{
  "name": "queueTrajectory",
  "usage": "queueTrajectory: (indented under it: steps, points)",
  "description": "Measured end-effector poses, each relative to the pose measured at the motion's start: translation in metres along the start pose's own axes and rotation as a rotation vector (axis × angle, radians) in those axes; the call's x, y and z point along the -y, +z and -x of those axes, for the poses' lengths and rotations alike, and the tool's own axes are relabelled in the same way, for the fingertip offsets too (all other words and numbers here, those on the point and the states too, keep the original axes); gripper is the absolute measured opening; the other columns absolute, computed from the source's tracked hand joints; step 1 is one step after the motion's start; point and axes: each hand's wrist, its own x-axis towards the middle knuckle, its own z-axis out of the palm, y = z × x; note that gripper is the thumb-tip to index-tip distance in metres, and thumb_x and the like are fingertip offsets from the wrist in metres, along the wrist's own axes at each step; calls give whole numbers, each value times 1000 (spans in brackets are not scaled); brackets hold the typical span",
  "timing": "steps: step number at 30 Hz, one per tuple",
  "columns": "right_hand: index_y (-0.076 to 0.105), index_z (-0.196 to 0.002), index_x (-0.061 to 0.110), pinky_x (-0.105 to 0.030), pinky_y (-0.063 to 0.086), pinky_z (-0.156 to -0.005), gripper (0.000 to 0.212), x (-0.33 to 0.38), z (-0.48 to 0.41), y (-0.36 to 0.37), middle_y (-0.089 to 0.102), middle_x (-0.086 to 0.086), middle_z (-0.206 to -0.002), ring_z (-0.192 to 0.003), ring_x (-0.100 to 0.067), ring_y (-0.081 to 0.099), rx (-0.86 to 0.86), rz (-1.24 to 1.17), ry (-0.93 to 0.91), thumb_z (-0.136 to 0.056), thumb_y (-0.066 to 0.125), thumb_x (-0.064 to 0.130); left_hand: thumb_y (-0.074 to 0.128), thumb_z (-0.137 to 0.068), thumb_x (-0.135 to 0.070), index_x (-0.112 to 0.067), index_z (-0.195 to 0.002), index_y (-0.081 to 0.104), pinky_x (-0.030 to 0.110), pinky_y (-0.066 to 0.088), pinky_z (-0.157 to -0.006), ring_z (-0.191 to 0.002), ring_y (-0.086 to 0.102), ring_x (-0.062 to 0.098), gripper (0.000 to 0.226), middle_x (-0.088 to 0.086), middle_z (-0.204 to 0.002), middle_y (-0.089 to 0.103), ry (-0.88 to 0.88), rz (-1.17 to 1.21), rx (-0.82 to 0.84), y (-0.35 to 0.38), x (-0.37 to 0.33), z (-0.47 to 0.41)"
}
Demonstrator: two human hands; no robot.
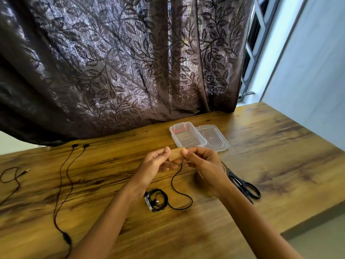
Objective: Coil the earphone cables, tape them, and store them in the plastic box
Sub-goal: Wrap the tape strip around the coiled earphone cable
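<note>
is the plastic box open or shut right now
Open. The plastic box has no cover on it; its clear lid lies flat beside it on the table.

A strip of brown tape [176,155] is held stretched above the bench, pinched between the left hand [155,164] and the right hand [204,165]. A black earphone cable [156,201] is seen coiled on the bench below them, one loose end curving up toward the hands. A second, dark earphone cable [61,186] is spread uncoiled at the left. The clear plastic box [186,139] is set open just beyond the hands, its lid [213,139] laid beside it.
</note>
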Motion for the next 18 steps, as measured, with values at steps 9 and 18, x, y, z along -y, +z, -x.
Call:
queueTrajectory:
  steps: [9,18]
  points:
    - [65,-87,-2,-21,51,-60,25,-20,-1,1,68,-8,-75,-67,-15,62,-14,83,2,-77,64,21,40,-93,-42,-25,-99,65,23,37,-74,-85,65,14,31,0,-95,72,-15,-160,60,-7,13,7]
    - [63,-85,3,-24,51,-55,28,-39,2,-12,61,-4,-69,-60,-11,57,-212,154,174,-87,57,30,53,-91,-28,-16,-89,64,17,45,-68,-82,62,13,17,-1,-90,68,-26,-255,-236,-25,38,8]
